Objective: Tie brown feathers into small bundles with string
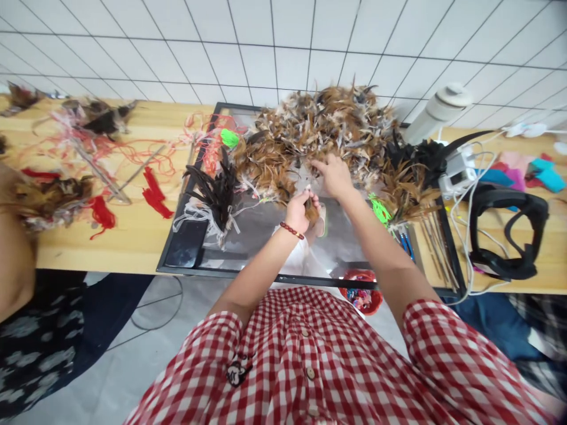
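A big heap of brown feathers lies on a black-framed glass tray on the wooden table. My left hand, with a red bead bracelet at the wrist, is closed round a small bunch of brown feathers over the glass. My right hand reaches into the near edge of the heap, palm down, fingers bent among the feathers. Whether it grips any cannot be made out.
A tied bundle of dark feathers lies left on the tray. Red threads and tufts litter the table at left. A black headset, white cables, a white bottle stand right. Another person's arm is at far left.
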`<action>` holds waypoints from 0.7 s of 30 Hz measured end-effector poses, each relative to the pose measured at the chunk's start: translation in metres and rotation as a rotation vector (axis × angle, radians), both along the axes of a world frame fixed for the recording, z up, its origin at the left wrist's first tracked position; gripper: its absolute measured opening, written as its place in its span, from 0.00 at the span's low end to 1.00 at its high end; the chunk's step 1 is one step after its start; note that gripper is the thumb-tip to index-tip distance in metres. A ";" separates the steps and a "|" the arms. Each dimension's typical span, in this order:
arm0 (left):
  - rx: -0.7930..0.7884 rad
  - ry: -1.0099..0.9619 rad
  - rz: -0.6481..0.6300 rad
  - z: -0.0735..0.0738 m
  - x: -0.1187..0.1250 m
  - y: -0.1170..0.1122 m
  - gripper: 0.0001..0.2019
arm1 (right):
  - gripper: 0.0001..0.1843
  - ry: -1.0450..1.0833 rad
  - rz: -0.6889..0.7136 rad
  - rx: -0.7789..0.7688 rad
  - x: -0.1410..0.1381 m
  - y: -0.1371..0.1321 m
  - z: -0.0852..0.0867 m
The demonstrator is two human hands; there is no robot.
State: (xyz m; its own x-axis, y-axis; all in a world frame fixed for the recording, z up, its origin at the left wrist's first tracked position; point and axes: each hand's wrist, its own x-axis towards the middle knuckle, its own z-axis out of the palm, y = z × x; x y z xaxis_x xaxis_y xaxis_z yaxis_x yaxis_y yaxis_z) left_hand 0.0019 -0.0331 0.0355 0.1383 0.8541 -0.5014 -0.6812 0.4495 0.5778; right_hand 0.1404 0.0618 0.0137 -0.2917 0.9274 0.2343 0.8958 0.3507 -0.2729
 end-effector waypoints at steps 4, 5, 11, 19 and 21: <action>0.053 -0.050 0.024 -0.003 0.009 0.023 0.16 | 0.21 -0.145 0.039 -0.053 0.026 -0.030 -0.003; 0.089 -0.052 0.019 -0.005 0.007 0.026 0.16 | 0.22 -0.152 0.068 -0.055 0.031 -0.039 -0.003; 0.214 -0.042 -0.017 -0.017 -0.011 0.029 0.13 | 0.24 0.176 -0.026 0.022 0.054 -0.069 -0.004; 0.223 -0.021 -0.077 -0.022 -0.014 0.027 0.12 | 0.23 0.069 0.149 -0.049 0.054 -0.072 0.000; 0.226 -0.010 -0.077 -0.023 -0.014 0.027 0.11 | 0.16 0.106 0.123 -0.051 0.049 -0.074 -0.003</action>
